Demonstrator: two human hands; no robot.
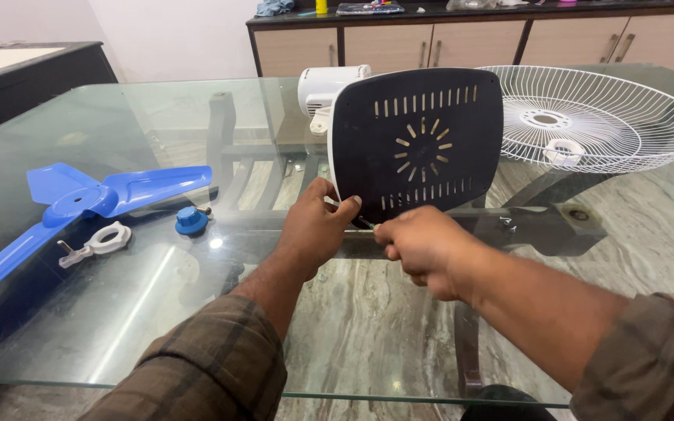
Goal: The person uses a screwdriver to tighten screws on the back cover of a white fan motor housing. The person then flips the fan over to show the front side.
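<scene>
left hand (315,226) at the lower left edge of the base (417,143), fingers curled and gripping that edge, thumb on the dark underside; right hand (423,248) just below the base's bottom edge, closed in a fist around a thin tool (367,224) whose tip meets the underside near the left hand; kind of tool too small to tell; base tipped up on edge on the glass table (103,312), dark slotted underside facing the camera, white rim along its left side; white motor housing (328,87) just behind the base, upper left; white wire grille (596,117) lying flat right of the base, touching or overlapping its right edge, cannot tell which; blue blade (79,204) well left of the base, flat on the glass; blue cap (191,221) between blade and base, nearer the blade; white ring piece (99,243) just left of the cap, under the blade's hub; wooden cabinets (470,43) beyond the base against the far wall; plaid sleeves on both forearms below the base
</scene>
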